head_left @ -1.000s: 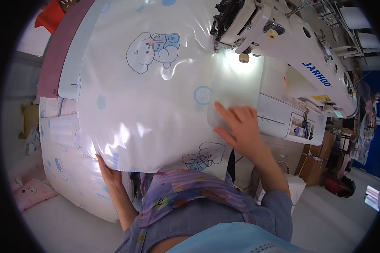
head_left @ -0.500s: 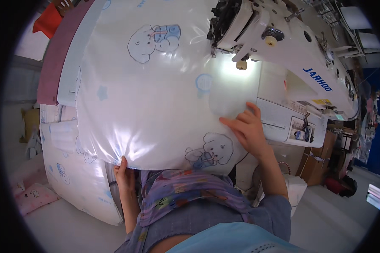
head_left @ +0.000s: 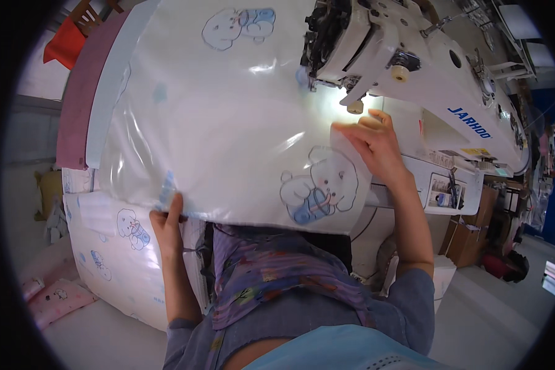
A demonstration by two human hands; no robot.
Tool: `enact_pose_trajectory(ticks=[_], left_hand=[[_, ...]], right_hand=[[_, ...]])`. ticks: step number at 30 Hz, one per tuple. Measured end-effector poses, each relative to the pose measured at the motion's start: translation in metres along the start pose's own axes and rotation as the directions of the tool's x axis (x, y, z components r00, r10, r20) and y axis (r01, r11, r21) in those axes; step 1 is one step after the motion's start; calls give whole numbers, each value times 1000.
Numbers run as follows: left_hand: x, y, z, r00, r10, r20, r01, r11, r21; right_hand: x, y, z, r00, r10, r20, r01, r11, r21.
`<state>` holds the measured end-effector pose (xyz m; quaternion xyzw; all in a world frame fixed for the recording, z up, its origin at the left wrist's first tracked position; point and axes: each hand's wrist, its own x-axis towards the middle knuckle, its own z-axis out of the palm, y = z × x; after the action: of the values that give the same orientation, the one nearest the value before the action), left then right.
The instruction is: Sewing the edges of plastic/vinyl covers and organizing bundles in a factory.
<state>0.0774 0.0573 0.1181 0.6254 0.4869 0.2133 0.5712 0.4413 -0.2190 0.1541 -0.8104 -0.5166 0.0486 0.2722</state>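
Note:
A glossy white sheet [head_left: 228, 135], printed with cartoon puppies and blue shapes, spreads over the sewing table below me. My left hand [head_left: 169, 217] pinches its near edge at the left, thumb on top and fingers underneath. Close by the needle area of the white sewing machine [head_left: 425, 92], my right hand [head_left: 373, 139] has its fingers bent at the sheet's right edge, gripping it there. The machine's lamp lights that spot brightly. The needle and the presser foot are hard to make out behind the machine head.
More of the printed material [head_left: 117, 259] hangs down at the left. Mauve and pale blue strips [head_left: 83, 105] border the far left. A pink printed bundle [head_left: 61, 299] lies low at the left. Cardboard boxes [head_left: 468, 225] stand at the right, beyond the machine bed.
My right hand has moved away from me, up to the machine's lit needle area, its fingers curling in more. The sheet has shifted, and my left hand has moved slightly left and forward with its edge.

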Motion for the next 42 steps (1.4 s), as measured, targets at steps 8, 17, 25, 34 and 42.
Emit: enact_pose_trajectory(ticks=[8, 17, 25, 34, 42], left_hand=[[119, 59, 20, 841, 540, 27, -402, 592, 698], [25, 8, 90, 374, 877, 301, -844, 188, 503], [-52, 20, 161, 267, 848, 458, -961, 199, 192], [38, 68, 98, 344, 682, 645, -890, 455, -7], [135, 105, 104, 299, 614, 730, -884, 466, -30]], right_hand=[[11, 0, 14, 995, 64, -71, -65, 998, -17], [9, -20, -1, 988, 157, 10, -156, 976, 149], [17, -20, -7, 998, -37, -52, 34, 997, -62], [12, -39, 2, 989, 56, 133, -52, 998, -33], [14, -34, 15, 997, -78, 24, 80, 995, -68]])
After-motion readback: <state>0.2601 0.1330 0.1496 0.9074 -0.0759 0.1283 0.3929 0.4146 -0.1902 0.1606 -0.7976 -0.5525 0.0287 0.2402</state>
